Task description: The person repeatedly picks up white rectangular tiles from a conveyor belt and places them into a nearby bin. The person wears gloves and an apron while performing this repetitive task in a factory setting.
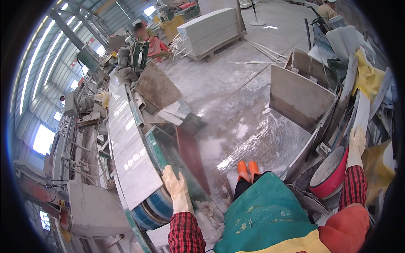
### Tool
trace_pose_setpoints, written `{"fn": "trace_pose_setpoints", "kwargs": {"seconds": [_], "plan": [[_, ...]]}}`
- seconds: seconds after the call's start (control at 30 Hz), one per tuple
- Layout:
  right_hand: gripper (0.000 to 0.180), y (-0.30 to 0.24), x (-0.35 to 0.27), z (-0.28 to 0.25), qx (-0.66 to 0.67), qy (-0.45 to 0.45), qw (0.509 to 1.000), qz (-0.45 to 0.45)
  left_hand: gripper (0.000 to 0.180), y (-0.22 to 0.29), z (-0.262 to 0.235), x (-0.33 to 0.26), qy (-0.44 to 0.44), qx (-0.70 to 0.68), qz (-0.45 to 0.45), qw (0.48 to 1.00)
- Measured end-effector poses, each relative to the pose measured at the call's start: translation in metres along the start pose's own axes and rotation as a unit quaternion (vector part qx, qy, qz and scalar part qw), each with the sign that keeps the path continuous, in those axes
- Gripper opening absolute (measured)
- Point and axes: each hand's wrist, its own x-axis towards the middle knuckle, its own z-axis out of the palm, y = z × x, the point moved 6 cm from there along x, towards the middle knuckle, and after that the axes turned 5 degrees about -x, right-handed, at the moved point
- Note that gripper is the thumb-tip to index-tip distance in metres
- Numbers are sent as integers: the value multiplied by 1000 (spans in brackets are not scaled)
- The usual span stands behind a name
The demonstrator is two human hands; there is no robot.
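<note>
My left hand [177, 189], in a cream rubber glove, is beside the near end of a long, wet, pale stone slab [135, 177]. Its fingers are stretched out, the thumb apart, with nothing in them. Below that slab end shows a blue and white roller or drum [154, 209]. On the far right my right hand [357, 147], gloved alike, reaches to the lower end of a long white strip [362, 107]. Its fingers lie extended against the strip; whether they curl round its edge is hard to make out.
A red-sided round tub [331, 177] stands by my right forearm. Brown boards [299, 95] lean ahead on the right, near yellow sheeting [368, 78]. Broken slabs [179, 113] lie beside the machine line. Farther off are stacked white slabs [211, 31] and a crouching person [155, 44]. The floor [249, 135] is wet.
</note>
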Motion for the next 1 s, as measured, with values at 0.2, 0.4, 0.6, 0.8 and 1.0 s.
{"fn": "trace_pose_setpoints", "kwargs": {"seconds": [0.2, 0.4, 0.6, 0.8, 1.0], "plan": [[51, 1, -5, -3, -6, 3, 1000, 3, 56, 7, -2, 3, -9, -17, 3, 1000], [51, -3, -11, -5, 3, -6, 1000, 5, 56, 1, -2, 1, 14, -7, 26, 1000], [52, 0, -15, -4, -5, -8, 1000, -2, 53, 11, -6, 5, 7, -24, 15, 1000], [54, -6, -23, -13, 2, -15, 1000, 8, 51, 13, -9, 4, 32, -23, 37, 999], [53, -5, -29, -16, 7, -20, 1000, -7, 49, 9, -7, 1, 60, -27, 48, 997]]}}
